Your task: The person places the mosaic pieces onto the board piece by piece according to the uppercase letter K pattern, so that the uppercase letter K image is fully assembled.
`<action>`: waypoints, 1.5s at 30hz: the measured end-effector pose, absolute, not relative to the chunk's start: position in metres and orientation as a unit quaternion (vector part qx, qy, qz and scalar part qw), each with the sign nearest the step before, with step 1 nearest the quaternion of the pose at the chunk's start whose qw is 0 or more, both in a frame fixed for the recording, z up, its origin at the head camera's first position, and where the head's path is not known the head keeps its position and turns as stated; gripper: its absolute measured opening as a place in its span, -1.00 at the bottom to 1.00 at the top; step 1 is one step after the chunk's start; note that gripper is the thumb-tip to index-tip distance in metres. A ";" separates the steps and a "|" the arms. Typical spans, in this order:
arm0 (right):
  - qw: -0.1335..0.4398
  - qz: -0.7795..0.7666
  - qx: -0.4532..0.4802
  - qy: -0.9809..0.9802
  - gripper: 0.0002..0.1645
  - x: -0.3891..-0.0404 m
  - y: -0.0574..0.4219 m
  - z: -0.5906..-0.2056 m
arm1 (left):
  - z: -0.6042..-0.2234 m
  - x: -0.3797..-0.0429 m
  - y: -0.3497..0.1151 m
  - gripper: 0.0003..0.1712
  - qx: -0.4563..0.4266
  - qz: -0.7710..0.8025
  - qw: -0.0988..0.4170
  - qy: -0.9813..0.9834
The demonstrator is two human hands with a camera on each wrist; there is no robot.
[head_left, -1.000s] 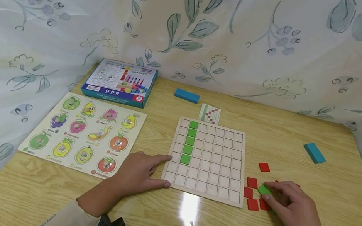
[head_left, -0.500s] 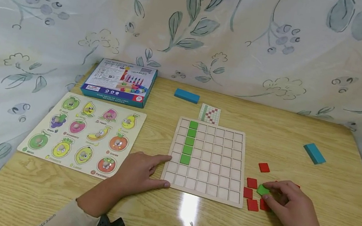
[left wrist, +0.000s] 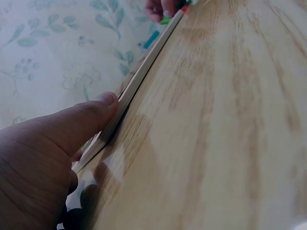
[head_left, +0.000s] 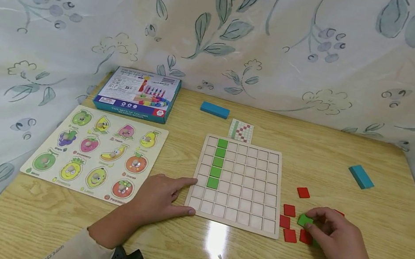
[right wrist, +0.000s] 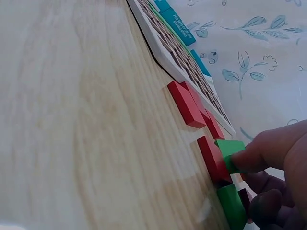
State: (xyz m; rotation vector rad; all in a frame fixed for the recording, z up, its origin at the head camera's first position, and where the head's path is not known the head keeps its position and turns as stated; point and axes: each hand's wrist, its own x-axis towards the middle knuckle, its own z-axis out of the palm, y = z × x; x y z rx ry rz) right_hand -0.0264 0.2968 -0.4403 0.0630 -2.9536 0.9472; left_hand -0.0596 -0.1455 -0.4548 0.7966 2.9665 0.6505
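My right hand [head_left: 339, 241] pinches a green square tile [head_left: 303, 220] between thumb and fingers, right of the wooden grid board [head_left: 255, 172]. The right wrist view shows that green tile [right wrist: 229, 147] tilted up behind a red tile [right wrist: 214, 159], with another green tile [right wrist: 231, 206] close under the hand. My left hand [head_left: 157, 196] rests at the board's lower left, index finger at the left edge and thumb at the near corner. Close up, the left thumb [left wrist: 106, 99] lies along the board's side. Several green tiles [head_left: 217, 162] fill part of the board's second column.
Several red tiles [head_left: 289, 210] lie between the board and my right hand. Behind the board is a small pattern card [head_left: 241, 131]. Blue blocks [head_left: 215, 110] lie at the back and right. A fruit puzzle board [head_left: 97, 153] and a boxed set [head_left: 136, 92] occupy the left.
The green tile in my right hand has tilted and shifted slightly right, showing more of the red tile beside it. My left hand stays at the board's edge.
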 end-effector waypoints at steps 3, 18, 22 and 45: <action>0.018 0.312 0.012 -0.950 -0.79 -0.026 0.298 -0.439 | -0.454 -0.060 -0.145 -0.12 0.255 0.207 0.002 0.945; -0.005 0.354 0.004 -0.935 -0.89 -0.033 0.291 -0.425 | -0.453 -0.060 -0.145 -0.11 0.251 0.205 0.001 0.946; -0.014 0.375 0.017 -0.927 -0.90 -0.036 0.283 -0.420 | -0.454 -0.060 -0.146 -0.11 0.251 0.205 0.000 0.946; -0.049 0.476 0.112 -0.871 -0.81 -0.051 0.201 -0.424 | -0.455 -0.060 -0.147 -0.13 0.264 0.218 -0.002 0.940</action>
